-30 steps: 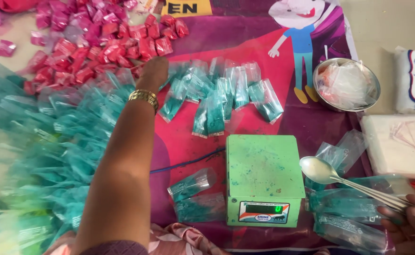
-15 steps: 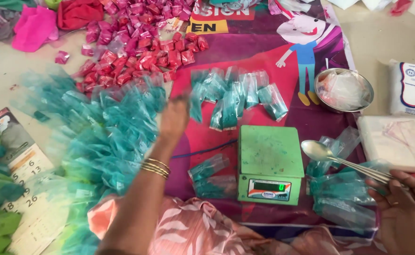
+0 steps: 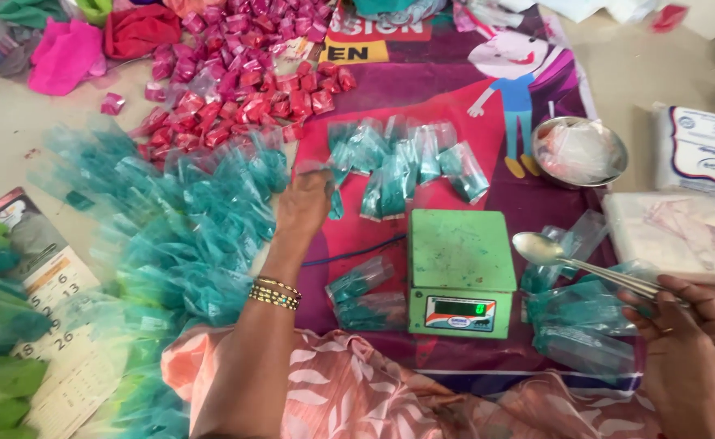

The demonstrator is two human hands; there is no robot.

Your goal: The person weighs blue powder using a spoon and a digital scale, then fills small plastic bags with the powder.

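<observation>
My left hand [image 3: 304, 205] is closed around a small clear packet of teal powder [image 3: 334, 175] at the edge of a group of teal powder packets [image 3: 402, 162]. A gold bangle circles that wrist. My right hand [image 3: 691, 341] at the lower right grips the handle of a metal spoon [image 3: 540, 248], whose bowl hovers just right of a green digital scale [image 3: 460, 272]. The scale's platform is bare. Empty clear pouches [image 3: 585, 321] lie under the spoon.
A big heap of teal packets [image 3: 178, 236] lies at left, red packets [image 3: 235, 89] beyond it. A steel bowl [image 3: 578, 152] holding a clear bag sits at upper right, white bags [image 3: 682, 203] beside it. Calendar pages [image 3: 44, 284] and green packets lie far left.
My left hand has pulled back from the far teal packets toward me, closed on one packet. The view shifted left. The spoon hand barely moved.
</observation>
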